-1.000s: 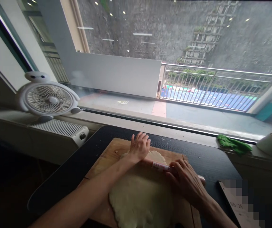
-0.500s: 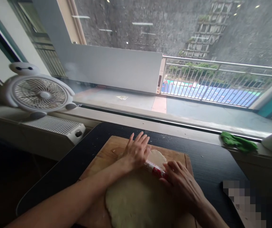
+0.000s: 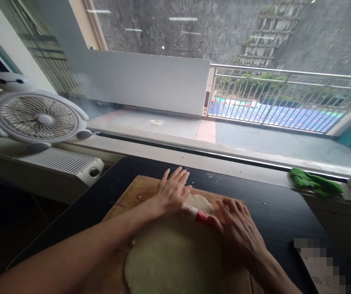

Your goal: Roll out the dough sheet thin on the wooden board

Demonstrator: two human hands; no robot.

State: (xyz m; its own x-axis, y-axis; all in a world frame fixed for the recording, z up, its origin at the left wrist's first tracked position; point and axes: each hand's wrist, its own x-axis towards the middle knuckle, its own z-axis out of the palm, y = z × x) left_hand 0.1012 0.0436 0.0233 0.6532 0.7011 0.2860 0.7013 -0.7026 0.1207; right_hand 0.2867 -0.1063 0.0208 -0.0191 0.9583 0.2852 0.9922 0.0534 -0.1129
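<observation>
A cylindrical roller [image 3: 192, 212] with a red and white label lies across a wide sheet of pale dough [image 3: 172, 255]. The dough rests on a wooden board [image 3: 126, 201], and its far edge shows beyond the roller. My left hand [image 3: 174, 191] presses on the roller's left end, its fingers stretched out past it. On the other end lies my right hand [image 3: 236, 216], fingers extended forward and thumb along the roller. Both roller ends are hidden under my palms. Part of the near dough is in shadow.
The board sits on a black table [image 3: 281, 218] sprinkled with flour at the back. A phone-like object [image 3: 322, 269], partly pixelated, stands at the right. A green cloth [image 3: 316, 183] lies on the sill. A white fan [image 3: 43, 119] stands at the left before the window.
The roller has turned, showing more red and white label. My right hand's fingers have straightened from a curl. The view has shifted slightly, with the fan further left and the cloth further right.
</observation>
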